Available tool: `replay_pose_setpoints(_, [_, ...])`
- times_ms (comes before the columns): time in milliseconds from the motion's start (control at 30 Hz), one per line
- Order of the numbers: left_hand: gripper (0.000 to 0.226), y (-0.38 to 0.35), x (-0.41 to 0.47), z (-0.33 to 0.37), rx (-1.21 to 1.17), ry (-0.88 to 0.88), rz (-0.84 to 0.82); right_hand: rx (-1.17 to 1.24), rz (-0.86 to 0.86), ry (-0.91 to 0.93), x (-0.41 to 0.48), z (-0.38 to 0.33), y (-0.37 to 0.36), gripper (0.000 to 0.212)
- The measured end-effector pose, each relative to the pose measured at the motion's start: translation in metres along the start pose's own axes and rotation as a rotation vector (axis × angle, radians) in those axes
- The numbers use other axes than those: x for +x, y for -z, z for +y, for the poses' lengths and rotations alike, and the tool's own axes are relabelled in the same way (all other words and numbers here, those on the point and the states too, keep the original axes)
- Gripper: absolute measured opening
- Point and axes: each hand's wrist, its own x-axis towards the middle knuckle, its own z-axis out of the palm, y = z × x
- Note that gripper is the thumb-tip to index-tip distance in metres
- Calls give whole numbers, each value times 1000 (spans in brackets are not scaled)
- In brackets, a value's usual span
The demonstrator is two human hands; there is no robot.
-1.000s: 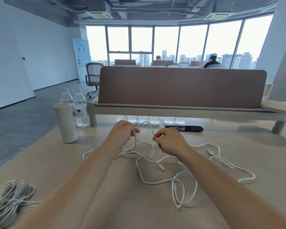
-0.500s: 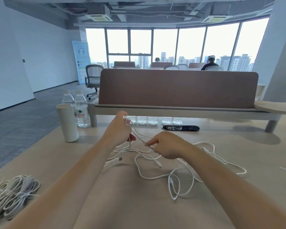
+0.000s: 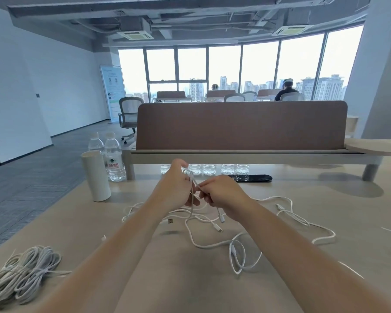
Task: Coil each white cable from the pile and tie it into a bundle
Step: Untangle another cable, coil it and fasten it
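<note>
Loops of the white cable are gripped in the curled fingers of the left hand, and one strand is pinched between thumb and fingertips of the right hand, just beside it at 3 o'clock. The remaining length is strewn over the table toward 5 o'clock, while coiled bundles lie at 8 o'clock.

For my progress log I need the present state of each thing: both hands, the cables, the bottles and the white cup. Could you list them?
Left hand: grips the held cable.
Right hand: pinches the same cable.
Loose cables: uncoiled, spread on the table.
Bundles: coiled, lying at near left.
Bottles: upright, capped.
White cup: upright.
</note>
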Motion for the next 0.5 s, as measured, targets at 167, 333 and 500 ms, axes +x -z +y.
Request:
replay_pose_setpoints(167, [36,-6,-2,-4,-66,118,-43,187,42,35,-7,-8,-3,34])
replay_pose_setpoints(333, [17,-9,-6,0,-65,207,-38,50,81,97,-6,-1,-3,24])
replay_pose_setpoints(500, [28,-6,2,-5,-311,295,9,62,41,119,-16,-1,1,25])
